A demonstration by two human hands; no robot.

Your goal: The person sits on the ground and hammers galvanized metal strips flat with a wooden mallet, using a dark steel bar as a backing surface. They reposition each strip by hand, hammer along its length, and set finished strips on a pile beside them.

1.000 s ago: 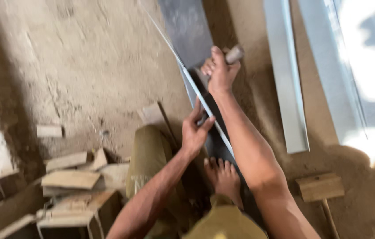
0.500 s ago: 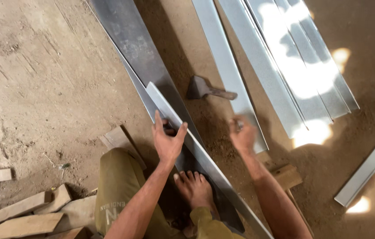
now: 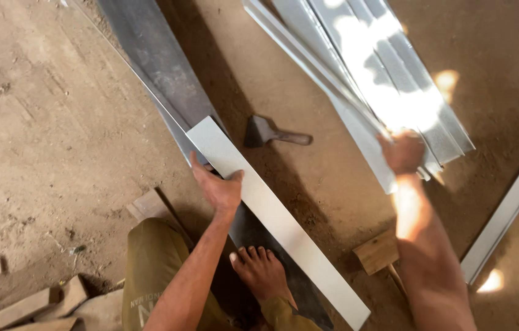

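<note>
From the head camera, the left hand (image 3: 219,187) is clamped on a long, pale grey metal strip (image 3: 278,220), thumb over its near edge and fingers over the top face near its upper end. The strip is flat, narrow and matte, and runs diagonally away from the grip toward the lower right, lying over a darker sheet of metal (image 3: 155,67) that stretches off to the upper left. A bare foot (image 3: 262,273) rests on that dark sheet just below the grip.

The right hand (image 3: 403,152) is closed around the lower end of a stack of bright metal strips (image 3: 388,79), which fan upward from the fist. Between the two hands a dark scraper (image 3: 272,132) lies on the dirt floor (image 3: 39,122). A wooden mallet (image 3: 377,251) sits beside the right forearm. No packages, labels or signs are in view.
</note>
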